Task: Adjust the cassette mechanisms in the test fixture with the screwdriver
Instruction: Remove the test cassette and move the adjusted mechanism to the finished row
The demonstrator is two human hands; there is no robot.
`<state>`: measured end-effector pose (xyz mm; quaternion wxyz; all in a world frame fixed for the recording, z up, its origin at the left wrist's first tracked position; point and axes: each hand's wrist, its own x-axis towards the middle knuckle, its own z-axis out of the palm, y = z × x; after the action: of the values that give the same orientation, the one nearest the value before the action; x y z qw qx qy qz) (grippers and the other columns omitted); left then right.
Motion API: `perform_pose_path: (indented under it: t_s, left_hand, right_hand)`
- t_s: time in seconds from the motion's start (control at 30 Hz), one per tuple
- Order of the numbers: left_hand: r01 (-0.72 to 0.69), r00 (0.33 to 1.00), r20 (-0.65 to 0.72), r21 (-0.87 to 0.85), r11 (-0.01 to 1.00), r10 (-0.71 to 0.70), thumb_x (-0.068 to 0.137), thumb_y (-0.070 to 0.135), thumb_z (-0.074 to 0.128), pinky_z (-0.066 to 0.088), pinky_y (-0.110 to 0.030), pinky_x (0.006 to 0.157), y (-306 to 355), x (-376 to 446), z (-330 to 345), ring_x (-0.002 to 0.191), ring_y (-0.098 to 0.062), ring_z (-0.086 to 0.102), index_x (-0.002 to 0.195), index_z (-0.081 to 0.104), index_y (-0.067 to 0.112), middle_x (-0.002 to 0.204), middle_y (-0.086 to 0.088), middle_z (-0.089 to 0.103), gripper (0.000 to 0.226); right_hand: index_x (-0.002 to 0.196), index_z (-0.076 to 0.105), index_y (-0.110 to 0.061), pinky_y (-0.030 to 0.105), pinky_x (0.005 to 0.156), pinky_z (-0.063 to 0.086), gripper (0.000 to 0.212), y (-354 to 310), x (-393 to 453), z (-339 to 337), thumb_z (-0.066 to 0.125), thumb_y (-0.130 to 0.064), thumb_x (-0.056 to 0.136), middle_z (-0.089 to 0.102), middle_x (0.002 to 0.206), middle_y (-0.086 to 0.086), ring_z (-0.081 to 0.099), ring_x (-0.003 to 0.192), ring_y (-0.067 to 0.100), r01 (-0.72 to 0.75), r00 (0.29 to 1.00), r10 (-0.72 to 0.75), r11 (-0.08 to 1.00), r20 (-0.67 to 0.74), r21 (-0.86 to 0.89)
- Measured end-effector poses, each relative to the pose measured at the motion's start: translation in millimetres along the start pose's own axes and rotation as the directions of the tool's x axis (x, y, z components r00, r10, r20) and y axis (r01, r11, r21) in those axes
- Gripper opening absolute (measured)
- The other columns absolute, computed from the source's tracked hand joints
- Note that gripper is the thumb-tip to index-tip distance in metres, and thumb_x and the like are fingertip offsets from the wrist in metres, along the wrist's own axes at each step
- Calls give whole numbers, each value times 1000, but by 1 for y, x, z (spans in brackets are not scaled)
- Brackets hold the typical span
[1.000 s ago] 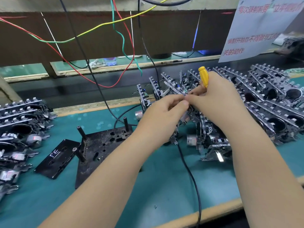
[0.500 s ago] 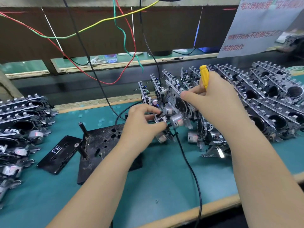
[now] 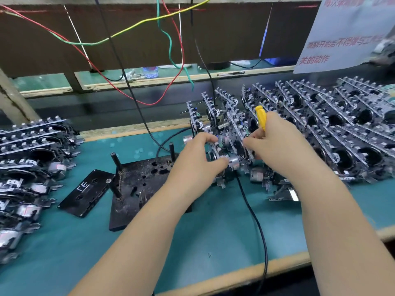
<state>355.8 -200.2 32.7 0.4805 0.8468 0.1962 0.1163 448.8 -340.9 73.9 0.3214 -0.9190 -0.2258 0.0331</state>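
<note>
A metal cassette mechanism [image 3: 232,146] stands on edge at the front of a row of mechanisms, just right of the black test fixture [image 3: 141,184] with its upright pins. My left hand [image 3: 198,159] grips the mechanism's left side, thumb near its silver motor. My right hand [image 3: 275,144] holds the yellow-handled screwdriver [image 3: 261,118] in its curled fingers, handle pointing up, while its fingertips touch the mechanism's right edge. The screwdriver's tip is hidden behind the hand.
Rows of mechanisms [image 3: 342,129] fill the right of the green mat, and another pile [image 3: 27,163] lies at the left. A black cassette [image 3: 85,193] lies beside the fixture. A black cable [image 3: 256,227] runs toward the front edge. Coloured wires [image 3: 171,50] hang above.
My left hand dropped from the right hand's fingertips to the mechanism's lower left side and took hold of it. The right hand's fingers came down onto its right edge. The view shifted slightly.
</note>
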Motion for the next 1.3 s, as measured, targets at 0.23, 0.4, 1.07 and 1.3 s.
perform_pose_path:
  t_s: [0.23,0.4,1.07,1.3]
  left_hand:
    - [-93,991,-107,-135,986,79,89,7,58,59,-48,82,6,1,27,91,-14,62,121,53,37,102,28,47,45]
    - [-78,997,-20,-52,996,77,95,14,58,42,-5,66,0,0,30,66,18,48,130,49,38,98,25,52,43]
    - [-226,968,138,125,966,209,93,50,58,25,-24,107,-9,-48,14,149,2,11,146,13,57,159,34,-9,70]
    - [-238,962,173,155,959,211,94,50,55,31,-25,108,-14,-61,24,150,3,-10,146,-6,59,142,40,-43,81]
  right_hand:
    - [97,45,-12,38,71,50,28,-2,-7,-10,68,-28,95,64,95,5,69,84,30,-58,998,59,997,4,-40]
    - [101,44,-10,47,81,55,30,-5,-10,-12,68,-26,95,65,98,6,70,85,32,-57,998,58,997,26,-54]
    - [99,42,-9,35,67,33,18,-44,93,-21,56,-21,97,49,80,7,49,83,32,147,979,-188,922,-82,-359]
    - [120,49,0,33,69,36,29,-45,182,22,56,-18,99,51,95,12,51,87,32,156,987,-161,897,23,-413]
